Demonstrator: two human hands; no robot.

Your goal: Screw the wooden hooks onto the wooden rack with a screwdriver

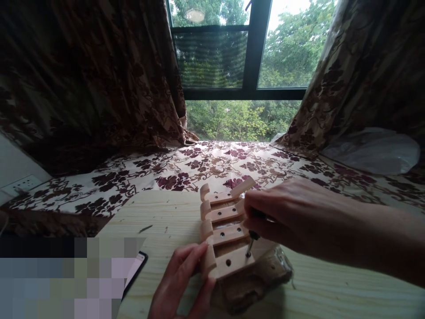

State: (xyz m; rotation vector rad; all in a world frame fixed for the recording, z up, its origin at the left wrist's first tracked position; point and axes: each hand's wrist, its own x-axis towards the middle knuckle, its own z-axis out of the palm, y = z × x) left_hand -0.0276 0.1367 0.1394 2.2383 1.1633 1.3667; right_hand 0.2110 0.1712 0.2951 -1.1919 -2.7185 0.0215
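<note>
Indeed, our right grip [277, 212] clasps a screwdriver [251, 245], its tip in the wooden frame's [230, 233] nearest slat; our left grip [181, 277] grasps that frame's near left corner, between our hands above the bench [179, 212].

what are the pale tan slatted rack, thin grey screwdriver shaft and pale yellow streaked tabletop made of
Rack: probably bare wood; matt, tan, with no obvious gloss.
Screwdriver shaft: likely smooth metal, from its grey sheen.
Tabletop: wood or wood-look laminate; grain-like streaks show, finish unclear.
</note>
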